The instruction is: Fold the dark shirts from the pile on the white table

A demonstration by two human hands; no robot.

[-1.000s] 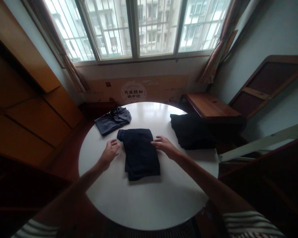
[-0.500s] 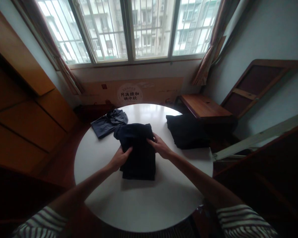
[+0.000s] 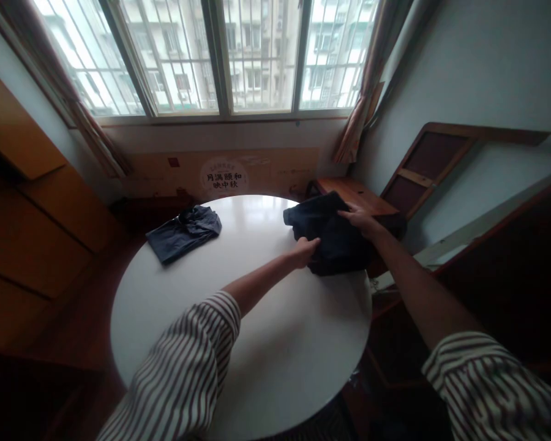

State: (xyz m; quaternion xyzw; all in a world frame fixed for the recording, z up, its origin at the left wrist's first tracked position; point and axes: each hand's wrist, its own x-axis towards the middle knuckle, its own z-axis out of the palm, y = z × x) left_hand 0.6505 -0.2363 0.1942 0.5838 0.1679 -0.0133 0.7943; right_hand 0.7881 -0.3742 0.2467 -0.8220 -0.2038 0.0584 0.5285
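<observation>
Both hands grip a dark folded garment [image 3: 319,223] at the right side of the round white table. My left hand [image 3: 303,252] pinches its near left edge, thumb on top. On its far right edge, my right hand [image 3: 359,219] is closed with the thumb over the cloth. The garment is over another dark folded garment [image 3: 342,263]; the two blend together, so I cannot tell whether it rests on it or hangs just above. A grey-blue folded garment [image 3: 179,236] with a bunched far end lies at the table's far left.
The round white table [image 3: 202,318] fills the middle. Beyond its right edge stands a low wooden table [image 3: 367,199] by the wall. Orange-brown cabinets [image 3: 41,226] are on the left, and a barred window [image 3: 257,61] is at the back.
My hands have carried the folded dark garment from the table's middle to the right, over the other dark garment there. The camera view has turned slightly right.
</observation>
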